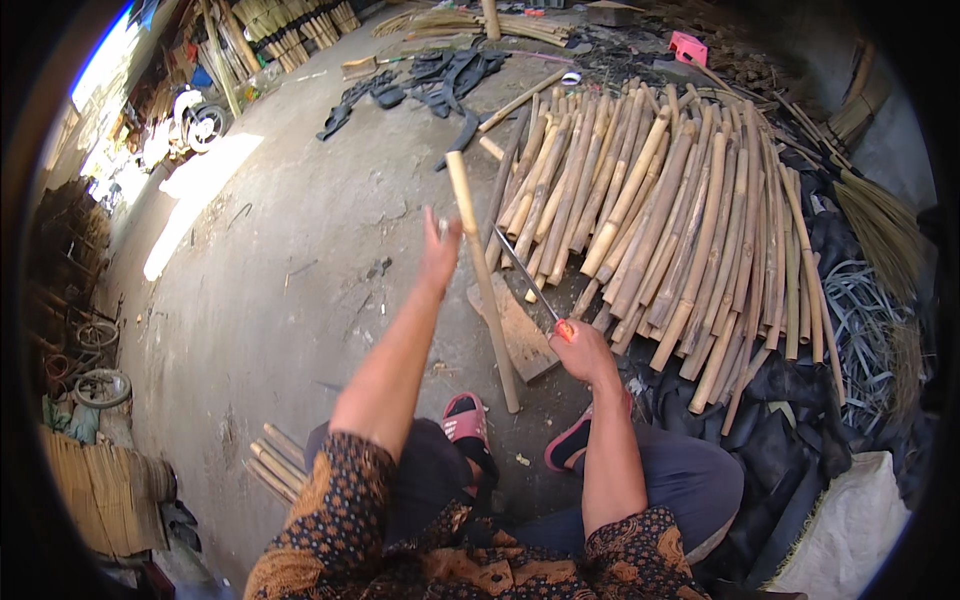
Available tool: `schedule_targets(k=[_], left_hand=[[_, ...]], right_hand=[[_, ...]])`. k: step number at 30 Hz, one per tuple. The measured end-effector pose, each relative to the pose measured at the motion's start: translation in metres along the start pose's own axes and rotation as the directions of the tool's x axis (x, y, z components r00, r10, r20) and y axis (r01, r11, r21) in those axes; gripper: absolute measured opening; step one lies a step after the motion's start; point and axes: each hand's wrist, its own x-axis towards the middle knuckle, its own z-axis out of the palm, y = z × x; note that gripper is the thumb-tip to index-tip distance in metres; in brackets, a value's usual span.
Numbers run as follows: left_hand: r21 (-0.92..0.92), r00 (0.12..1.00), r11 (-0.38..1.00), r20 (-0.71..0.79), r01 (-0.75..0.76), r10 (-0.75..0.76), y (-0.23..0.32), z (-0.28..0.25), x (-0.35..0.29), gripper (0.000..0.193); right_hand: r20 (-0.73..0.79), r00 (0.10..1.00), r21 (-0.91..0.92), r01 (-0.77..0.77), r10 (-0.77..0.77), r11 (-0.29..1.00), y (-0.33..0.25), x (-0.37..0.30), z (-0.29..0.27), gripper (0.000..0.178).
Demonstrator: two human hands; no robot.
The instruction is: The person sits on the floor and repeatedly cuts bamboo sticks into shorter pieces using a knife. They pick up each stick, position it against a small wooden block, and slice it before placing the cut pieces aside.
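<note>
Gripping with clamped fingers of the right hand (588,352) the orange-red handle (565,329) of a long, thin metal blade (530,279). Holding the left hand (438,256), with fingers apart, beside a slender, tan bamboo pole (482,265), tilted across a brown wooden block (525,335); cannot tell if touching the pole. Heaped beyond: many brown bamboo lengths (700,215).

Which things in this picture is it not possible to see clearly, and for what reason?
In the head view:
Left hand: fingers blurred; contact with the bamboo pole is unclear.
Tool handle: mostly covered by the right hand.
Blade: too small here to show its edge.
Short bamboo pieces: partly hidden behind the left sleeve.
White sack: cut off by the picture's dark rim.
</note>
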Motion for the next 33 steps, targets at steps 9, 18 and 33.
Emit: schedule_targets(k=[9, 18, 33], left_hand=[[0.311, 0.935, 0.885, -0.042, 0.348, -0.353, -0.040, -0.092, 0.065, 0.068], [0.690, 0.642, 0.259, -0.378, 0.676, -0.667, -0.225, -0.099, -0.015, 0.065], [-0.207, -0.226, -0.200, -0.971, 0.958, -0.078, -0.315, -0.228, -0.131, 0.030]], right_hand=[[0.314, 0.931, -0.205, -0.126, 0.187, 0.971, 0.031, -0.007, 0.051, 0.039], [0.240, 0.942, -0.262, -0.169, 0.233, 0.950, 0.083, 0.019, 0.100, 0.036], [0.279, 0.900, -0.090, -0.323, 0.335, 0.942, 0.076, 0.046, 0.127, 0.031]])
